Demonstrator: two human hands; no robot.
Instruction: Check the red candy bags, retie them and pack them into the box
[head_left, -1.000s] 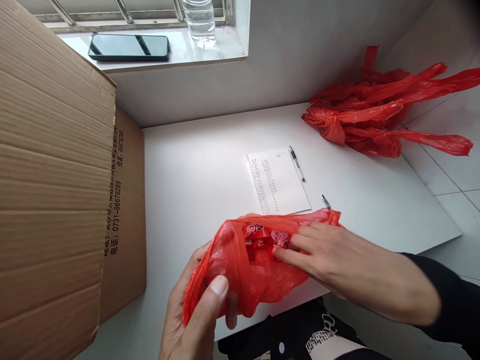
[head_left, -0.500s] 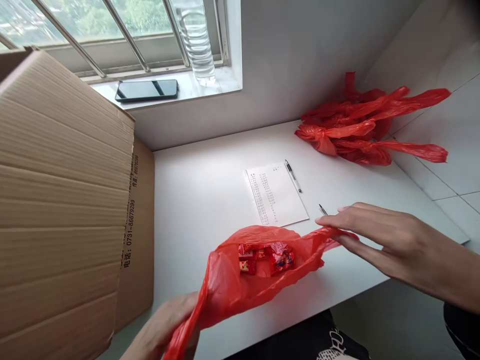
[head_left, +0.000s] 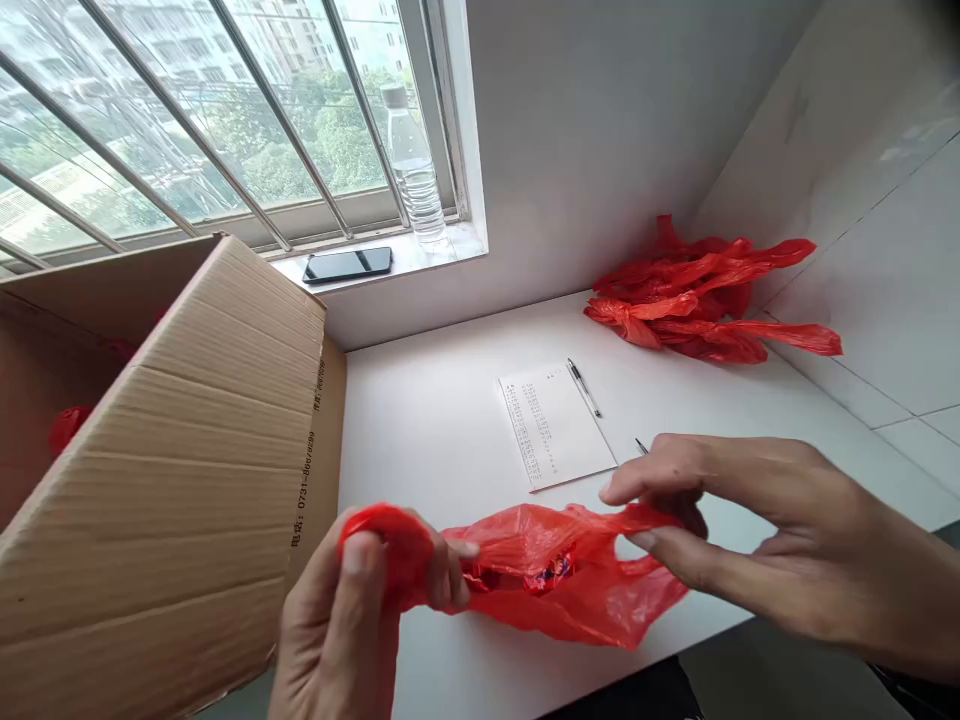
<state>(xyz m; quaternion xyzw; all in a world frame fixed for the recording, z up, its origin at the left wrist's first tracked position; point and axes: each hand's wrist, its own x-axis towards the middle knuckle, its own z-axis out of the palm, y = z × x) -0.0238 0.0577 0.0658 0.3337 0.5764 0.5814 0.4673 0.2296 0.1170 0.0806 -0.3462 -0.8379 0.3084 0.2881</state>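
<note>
A thin red plastic bag (head_left: 517, 525) stretches between my two hands above the front of the white table. My left hand (head_left: 360, 610) is closed round one bunched end of it, thumb on top. On the other side, my right hand (head_left: 750, 530) holds a handle loop of the bag with bent fingers and thumb. Through the narrowed mouth, red wrapped sweets (head_left: 551, 572) show inside; the rest are hidden by the plastic. Just beyond the bag lies a sheet of handwritten paper (head_left: 559, 425) with a black pen (head_left: 583, 388) along its right side.
A large open cardboard box (head_left: 225, 450) stands at the left, with red things inside. Several knotted red bags (head_left: 697, 300) are piled at the back right. A phone (head_left: 349, 264) and a water bottle (head_left: 416, 175) rest on the windowsill. A second pen (head_left: 640, 446) is partly behind my right hand.
My left hand has risen, gathering its side of the bag into a bunch. The bag's mouth has narrowed. My right hand's fingers have bent round the handle. The view has tilted up.
</note>
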